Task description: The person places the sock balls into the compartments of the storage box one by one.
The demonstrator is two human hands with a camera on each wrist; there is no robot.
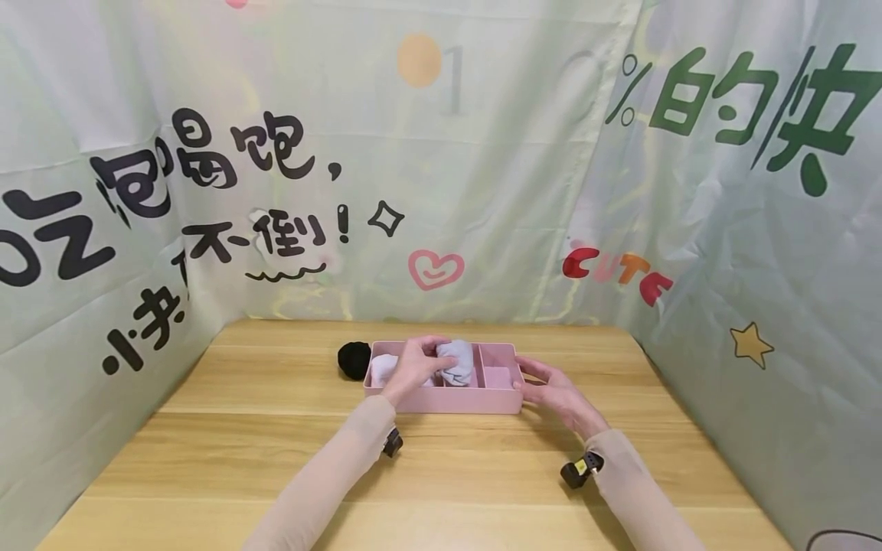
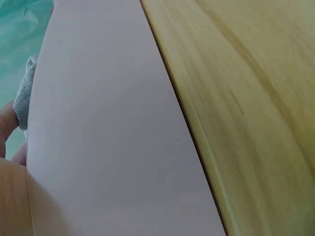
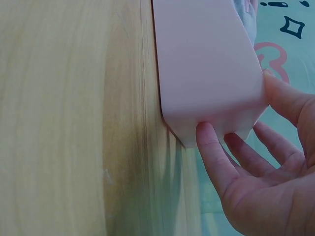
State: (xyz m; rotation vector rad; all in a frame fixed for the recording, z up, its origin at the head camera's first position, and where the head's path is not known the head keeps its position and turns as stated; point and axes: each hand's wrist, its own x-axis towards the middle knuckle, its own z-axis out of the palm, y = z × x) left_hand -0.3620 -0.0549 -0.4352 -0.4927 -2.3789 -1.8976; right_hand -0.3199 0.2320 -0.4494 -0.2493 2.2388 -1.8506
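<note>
A pink box (image 1: pixel 444 401) with dividers stands on the wooden table. Over its middle, my left hand (image 1: pixel 413 366) grips a light grey-blue rolled-up sock (image 1: pixel 458 366), thumb and fingers at its left side. In the left wrist view the box's wall hides much of this hand, and the sock (image 2: pixel 23 93) shows past the rim. A white bundle of cloth (image 1: pixel 383 369) lies in the left compartment, partly behind the left hand. At the box's right end, my right hand (image 1: pixel 556 392) touches the outer wall with its fingers extended (image 3: pixel 211 155); its thumb is near the rim.
A black rolled-up ball of cloth (image 1: pixel 354 360) sits on the table (image 1: pixel 276 444) just left of the box. The right compartment (image 1: pixel 499 376) of the box shows its bare floor. Printed cloth curtains (image 1: pixel 482 191) enclose the table at the back and sides.
</note>
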